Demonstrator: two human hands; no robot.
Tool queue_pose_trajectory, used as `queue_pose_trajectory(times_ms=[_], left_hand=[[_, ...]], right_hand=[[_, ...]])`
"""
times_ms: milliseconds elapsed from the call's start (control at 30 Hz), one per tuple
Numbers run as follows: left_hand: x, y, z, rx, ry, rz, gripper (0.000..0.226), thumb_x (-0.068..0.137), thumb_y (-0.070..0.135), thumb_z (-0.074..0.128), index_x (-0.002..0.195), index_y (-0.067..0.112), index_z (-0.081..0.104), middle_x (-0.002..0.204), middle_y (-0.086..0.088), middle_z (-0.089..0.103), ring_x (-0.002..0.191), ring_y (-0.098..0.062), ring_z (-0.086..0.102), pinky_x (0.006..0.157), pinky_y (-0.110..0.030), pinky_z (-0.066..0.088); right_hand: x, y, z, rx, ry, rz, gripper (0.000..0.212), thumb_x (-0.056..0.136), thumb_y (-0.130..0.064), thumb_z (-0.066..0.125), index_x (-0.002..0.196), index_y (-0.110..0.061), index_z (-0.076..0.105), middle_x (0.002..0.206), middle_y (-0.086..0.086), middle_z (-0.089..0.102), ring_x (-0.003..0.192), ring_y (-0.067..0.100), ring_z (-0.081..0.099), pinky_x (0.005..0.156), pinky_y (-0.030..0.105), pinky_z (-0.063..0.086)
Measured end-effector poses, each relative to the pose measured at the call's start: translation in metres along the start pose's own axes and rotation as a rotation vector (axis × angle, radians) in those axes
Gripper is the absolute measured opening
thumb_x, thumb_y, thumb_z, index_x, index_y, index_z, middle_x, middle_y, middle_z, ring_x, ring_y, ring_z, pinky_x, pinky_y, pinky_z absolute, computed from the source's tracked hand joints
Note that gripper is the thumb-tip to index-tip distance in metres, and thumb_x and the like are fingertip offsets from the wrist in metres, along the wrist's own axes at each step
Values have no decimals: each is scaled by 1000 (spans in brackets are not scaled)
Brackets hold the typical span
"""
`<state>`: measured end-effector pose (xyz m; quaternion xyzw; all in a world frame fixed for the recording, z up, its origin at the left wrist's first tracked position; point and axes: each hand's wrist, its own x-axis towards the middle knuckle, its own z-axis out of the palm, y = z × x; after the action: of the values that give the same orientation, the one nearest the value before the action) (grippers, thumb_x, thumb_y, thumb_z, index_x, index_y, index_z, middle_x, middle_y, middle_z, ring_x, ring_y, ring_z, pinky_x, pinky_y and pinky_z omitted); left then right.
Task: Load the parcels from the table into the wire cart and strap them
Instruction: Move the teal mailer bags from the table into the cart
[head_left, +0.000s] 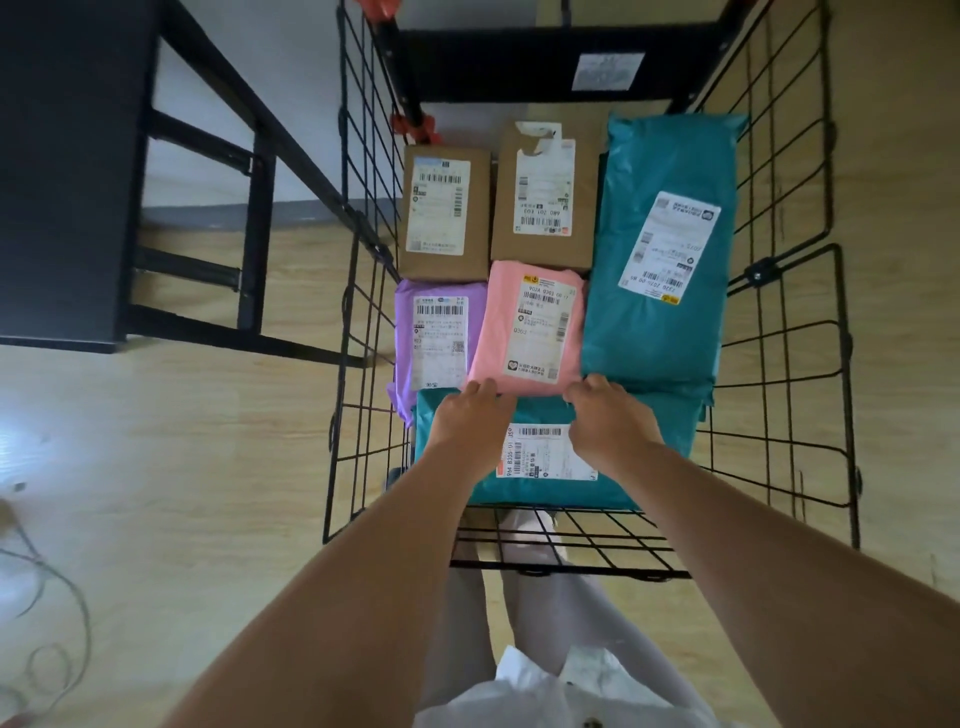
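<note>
Wire cart (571, 570) stands on a pale wood-pattern floor (182, 441), seen from above. Six parcels lie flat on its base, labels up.

Far row: two brown boxes, the left box (447, 213) and the right box (545, 197), side by side and touching or nearly so.

Middle row: purple parcel (441, 338) at the left wall, pink parcel (530, 327) just beside it on the right, its left edge overlapping the purple one.

Right side: large teal parcel (665, 249) running along the right wall, from level with the boxes to past the pink parcel.

Near end: second teal parcel (540, 483) lying crosswise, partly under the near edges of the purple, pink and large teal parcels.

Left grip (470, 415): a bare hand, back up, fingers bent onto the near left corner of the pink parcel, in contact and holding that corner.

Right grip (608, 421): a bare hand, fingers curled tightly over the near right corner of the same parcel, holding it.

Both grips sit above the second teal parcel, with its label showing between the wrists. The pink parcel extends away from both grips toward the boxes.

Red strap hooks (415, 127) hang at the far left corner of the cart. No strap lies across the parcels.

A black tabletop (62, 171) stands to the left of the cart. A thin cable (67, 597) lies on the floor at lower left.
</note>
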<state>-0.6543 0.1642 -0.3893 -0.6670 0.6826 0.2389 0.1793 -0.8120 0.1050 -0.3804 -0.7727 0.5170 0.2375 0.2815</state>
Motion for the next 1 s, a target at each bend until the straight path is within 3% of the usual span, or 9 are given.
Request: queue_pose_trajectory(times_ms=[167, 333, 533, 667, 867, 1000], left_hand=[[-15, -4, -20, 8, -24, -58, 38, 87, 8, 60, 124, 15, 53, 116, -5, 50, 106, -21, 50, 87, -35, 49], [-36, -5, -45, 15, -29, -129, 36, 90, 10, 54, 125, 14, 51, 112, -6, 50, 104, -23, 51, 85, -37, 48], [-61, -19, -69, 51, -1, -196, 40, 91, 15, 56, 130, 16, 49, 123, -8, 50, 115, -26, 49, 92, -40, 44], [-81, -37, -89, 1, 73, -229, 36, 91, 14, 56, 127, 16, 52, 126, -8, 50, 118, -25, 49, 94, -39, 46], [-120, -68, -123, -174, 303, -227, 28, 91, 16, 59, 119, 17, 58, 116, -4, 55, 107, -20, 51, 90, -35, 47], [-152, -106, -122, -191, 293, -292, 36, 91, 17, 59, 126, 15, 55, 120, -6, 53, 113, -23, 50, 93, -38, 46]], right_hand=[[-12, -11, -18, -40, 21, -37, 45, 91, -6, 50, 133, -21, 50, 126, 1, 53, 112, 20, 52, 84, 37, 52], [-23, -27, -36, -107, 51, -98, 31, 94, -12, 50, 124, -18, 54, 115, 3, 54, 104, 22, 54, 70, 33, 43], [-32, -57, -62, -198, 74, -145, 29, 95, -15, 46, 122, -19, 56, 116, 4, 58, 105, 26, 57, 71, 31, 41], [-41, -84, -84, -264, 103, -170, 25, 96, -18, 47, 119, -19, 57, 115, 4, 60, 104, 27, 58, 70, 30, 38], [-58, -141, -109, -316, 215, -195, 26, 100, -27, 41, 116, -19, 60, 116, 4, 64, 107, 27, 59, 75, 33, 41], [-70, -186, -108, -358, 282, -205, 23, 98, -24, 45, 114, -21, 62, 112, 3, 65, 102, 25, 61, 72, 30, 39]])
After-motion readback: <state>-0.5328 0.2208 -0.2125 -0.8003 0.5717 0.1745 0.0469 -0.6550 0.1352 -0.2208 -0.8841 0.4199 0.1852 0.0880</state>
